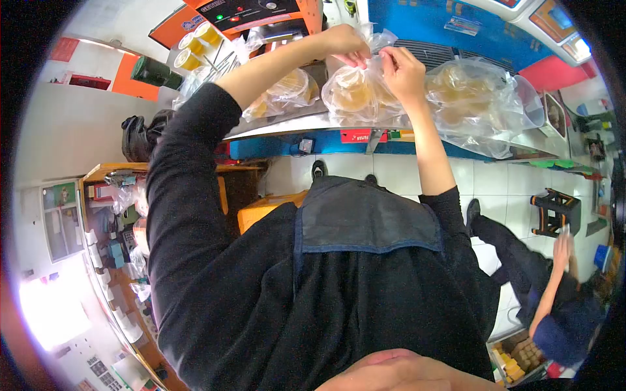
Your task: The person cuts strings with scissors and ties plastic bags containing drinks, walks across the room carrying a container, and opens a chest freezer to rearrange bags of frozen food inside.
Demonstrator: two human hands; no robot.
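A clear plastic bag [352, 98] with round, yellowish filled cups inside stands on the counter in front of me. My left hand [345, 45] reaches across and is closed on the gathered top of this bag. Opposite it, my right hand [404, 72] pinches the bag's neck between thumb and fingers. To the left sits another clear bag of yellowish cups [287, 88]. A larger clear bag [466, 98], also holding several cups, lies just right of my right hand.
Yellow-lidded cups [199, 44] and an orange machine [261, 16] stand at the back left. A blue panel [450, 29] rises behind the counter. Another person [541, 287] is at the right, by a black stool [557, 212]. Shelves [104, 247] line the left.
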